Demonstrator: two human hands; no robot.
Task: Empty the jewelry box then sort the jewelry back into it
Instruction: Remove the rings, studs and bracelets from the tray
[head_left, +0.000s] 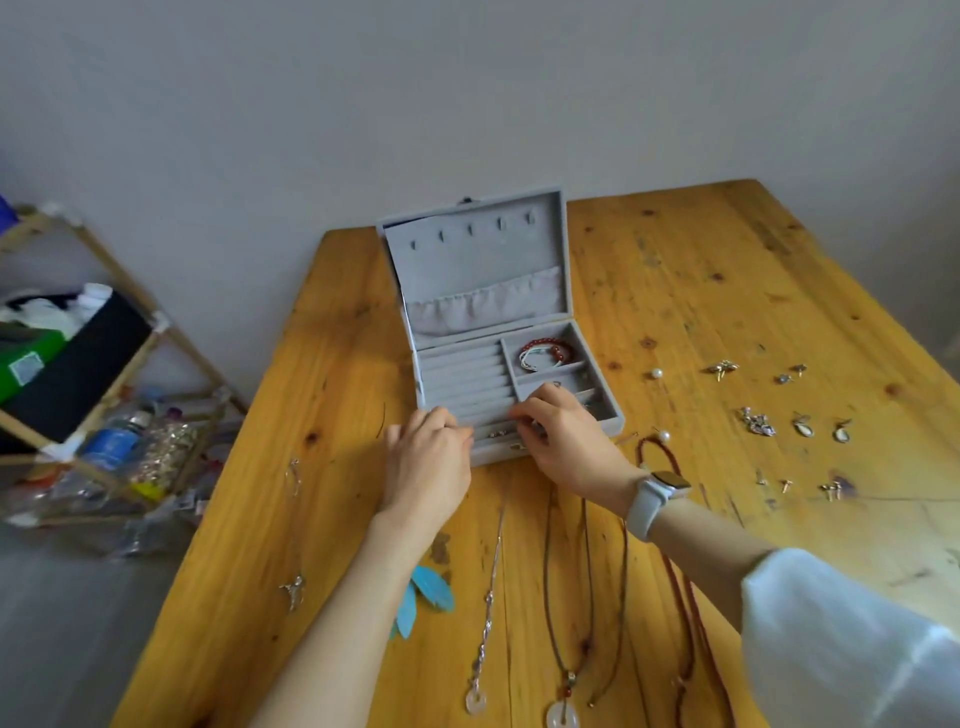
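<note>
A grey velvet jewelry box (608, 410) stands open on the wooden table (727, 291), its lid upright. A red bead bracelet (545, 349) with a pale one lies in the box's far right compartment. Small earrings (501, 432) sit in the nearest ring-roll slot. My left hand (428, 460) rests at the box's front left edge, fingers bent. My right hand (563, 441) hovers over the front of the box, fingertips pinched together at the ring rolls; whether they hold anything is hidden. Several necklaces (563, 597) lie on the table in front of the box.
Loose earrings (802, 423) and two pearl studs (656, 373) are scattered on the table's right side. A turquoise feather piece (423, 597) lies under my left forearm. A thin silver chain (293, 530) lies at the left. A cluttered wooden shelf (93, 395) stands off the table's left.
</note>
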